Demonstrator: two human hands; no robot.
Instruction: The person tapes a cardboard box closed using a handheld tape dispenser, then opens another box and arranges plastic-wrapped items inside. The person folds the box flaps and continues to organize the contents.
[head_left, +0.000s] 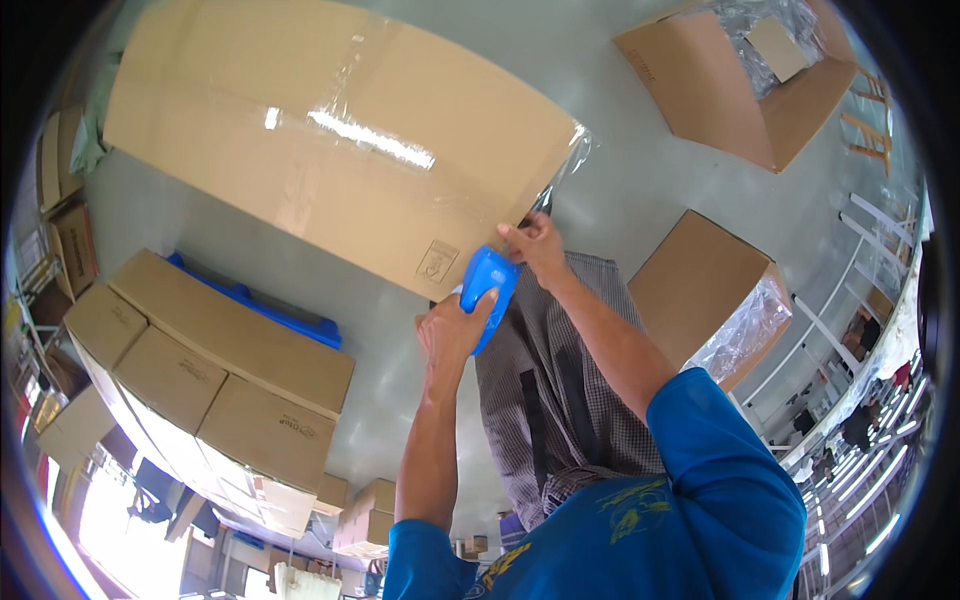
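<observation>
My left hand grips a blue handheld tape dispenser, its thumb lying along the near end. The dispenser is at the near corner of a large cardboard box, which has clear tape across its top. Close by on the right, my right hand has its thumb and fingers bent at the box's short edge, beside the dispenser's front. Whether they pinch tape cannot be seen. Clear plastic film sticks out along that same edge.
Several closed cartons stand at the lower left, with a blue plastic object behind them. To the right is a carton with plastic wrap. An open carton with plastic film inside sits at the upper right. Metal frames stand farther right.
</observation>
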